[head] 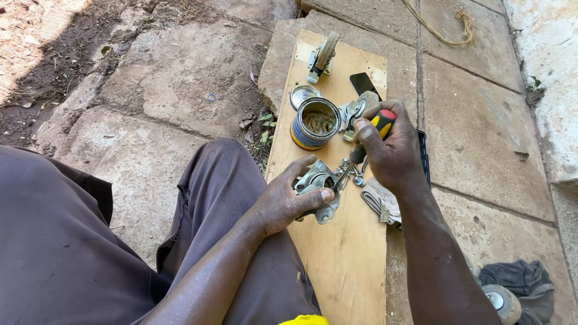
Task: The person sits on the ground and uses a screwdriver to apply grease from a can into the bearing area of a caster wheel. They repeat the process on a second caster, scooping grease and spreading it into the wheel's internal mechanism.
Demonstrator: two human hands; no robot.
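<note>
My left hand (289, 195) presses a metal caster bracket (318, 180) down on a long wooden board (343, 259). My right hand (391, 150) is closed around a screwdriver (368, 141) with a red, yellow and black handle. Its shaft slants down to the bracket's right side. Loose screws (355, 174) lie beside the bracket. A folded cloth (380, 201) lies under my right wrist.
An open tin can (314, 123) with small parts stands on the board, its lid (303, 94) behind it. A caster wheel (323, 57) stands at the far end, another caster (358, 108) by a black phone (363, 83). A wheel (503, 303) and dark cloth (524, 280) lie at right.
</note>
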